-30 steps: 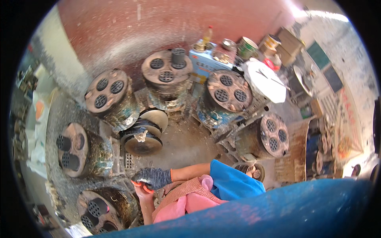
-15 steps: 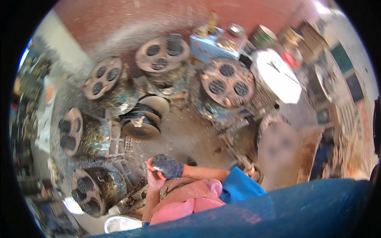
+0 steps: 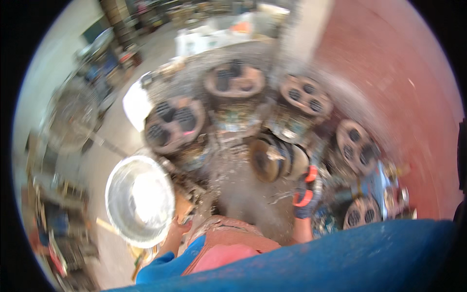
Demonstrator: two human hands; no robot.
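Note:
My bare left hand (image 3: 181, 227) is low beside the right rim of a large silver metal basin (image 3: 119, 207); blur hides its fingers, and I cannot tell whether it touches the rim. My right hand (image 3: 306, 197) wears a dark grey glove with orange fingertips. It is held out over the floor with thumb and fingers apart, and I see nothing in it. Just beyond it, a spool (image 3: 265, 160) wound with dark material lies on its side. A drum-like stove (image 3: 357, 146) with a three-holed round top stands farther right.
More three-holed stoves curve around the front, among them a left one (image 3: 174, 125), a middle one (image 3: 234, 82) and a farther one (image 3: 306, 95). Dark perforated blocks sit in their holes. A round-caged fan (image 3: 73, 117) stands at far left. A red wall (image 3: 389, 73) bounds the right.
The view has swung left, bringing the basin and fan into sight. My hands, together before, are now wide apart: the left by the basin, the right out near the spool.

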